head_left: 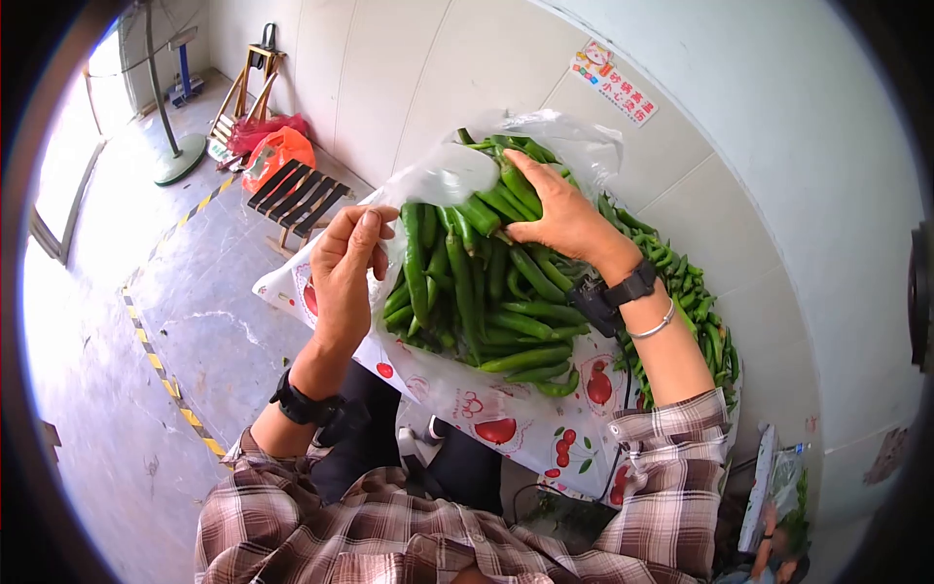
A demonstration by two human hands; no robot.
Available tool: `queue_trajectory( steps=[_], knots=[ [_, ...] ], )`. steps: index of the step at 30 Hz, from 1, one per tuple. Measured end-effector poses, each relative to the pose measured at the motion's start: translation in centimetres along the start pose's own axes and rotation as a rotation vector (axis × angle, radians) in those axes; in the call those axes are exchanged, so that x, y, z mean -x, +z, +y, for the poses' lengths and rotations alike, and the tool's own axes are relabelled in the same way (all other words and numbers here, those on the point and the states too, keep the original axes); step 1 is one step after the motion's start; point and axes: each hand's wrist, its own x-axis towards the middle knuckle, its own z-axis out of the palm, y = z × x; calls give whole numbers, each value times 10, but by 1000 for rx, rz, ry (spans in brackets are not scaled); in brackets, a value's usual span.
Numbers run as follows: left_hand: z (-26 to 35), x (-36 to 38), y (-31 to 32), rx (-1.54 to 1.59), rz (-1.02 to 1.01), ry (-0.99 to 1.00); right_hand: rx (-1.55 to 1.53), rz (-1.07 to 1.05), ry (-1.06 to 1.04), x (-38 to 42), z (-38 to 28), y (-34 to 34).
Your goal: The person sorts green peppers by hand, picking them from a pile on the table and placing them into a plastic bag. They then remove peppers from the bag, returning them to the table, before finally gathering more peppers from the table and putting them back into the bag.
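Note:
Long green chili peppers (472, 282) lie heaped in a clear plastic bag (443, 175) on the table. My left hand (345, 268) is closed at the bag's left edge, pinching the thin plastic between thumb and fingers. Across the upper part of the heap reaches my right hand (564, 214), its thumb and fingers curved around several peppers near the bag's mouth. Its palm hides part of the peppers under it. Both wrists wear black bands.
A patterned tablecloth (496, 457) covers the table. Smaller green peppers (686, 292) are piled at right along the tiled wall. To the left are a folding stool (297, 200), an orange bag (279, 156) and a stand base (182, 161). Another person (778, 550) is at lower right.

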Motion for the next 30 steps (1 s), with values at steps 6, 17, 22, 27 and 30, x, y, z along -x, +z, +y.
queue_trajectory(
  steps=[6,17,22,27,30],
  knots=[
    [-4,5,-10,-123,-25,18,-122,102,102,29,0,-35],
    [1,3,-26,-178,-52,7,-692,144,426,137,3,-41],
    [19,-17,-27,-433,-225,-18,-591,-254,345,187,-73,9],
    [26,-13,-18,-428,-297,31,-582,-266,328,214,-77,38],
    [23,6,-7,-533,-250,138,-557,-167,383,222,-61,36]
  ],
)
